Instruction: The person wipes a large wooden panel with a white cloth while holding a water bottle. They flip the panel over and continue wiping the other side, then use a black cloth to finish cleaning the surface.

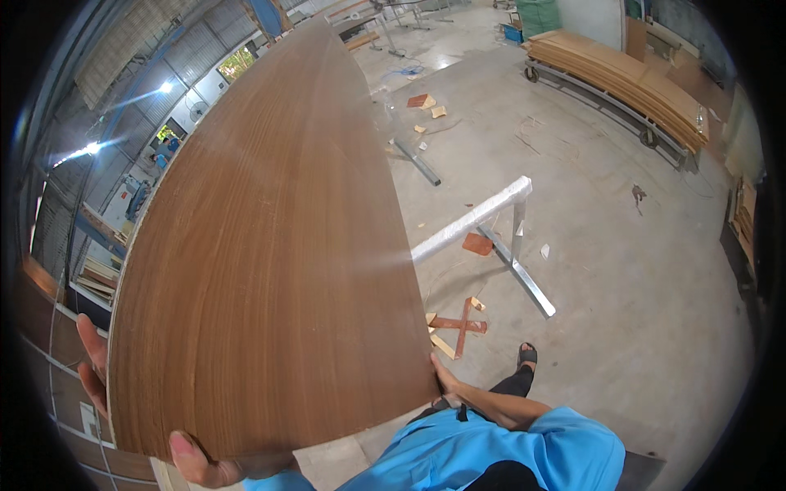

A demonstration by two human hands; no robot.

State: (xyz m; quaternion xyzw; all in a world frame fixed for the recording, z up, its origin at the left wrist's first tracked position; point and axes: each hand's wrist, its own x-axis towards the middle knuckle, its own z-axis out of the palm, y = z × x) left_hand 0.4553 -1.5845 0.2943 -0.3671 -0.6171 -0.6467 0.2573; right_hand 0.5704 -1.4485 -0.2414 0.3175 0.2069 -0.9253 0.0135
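A large brown wood-grain panel (278,245) fills the middle of the head view, stretching away from me and tilted. My left hand (195,462) is closed round its near left corner. The thumb lies at the near edge, two fingers show past the left edge, and the palm is hidden beneath. At the near right corner my right hand (444,375) presses on the panel's side edge, with most of its fingers out of sight behind the board. A metal trestle (479,217) with plastic-wrapped top bar sticks out from under the panel's right side.
Wood offcuts (460,326) lie on the floor by the trestle, near my sandalled foot (526,355). Another trestle foot (417,162) stands farther off. A wheeled cart (606,102) carries stacked boards (622,74) at the back right. More boards (741,217) are at the right edge.
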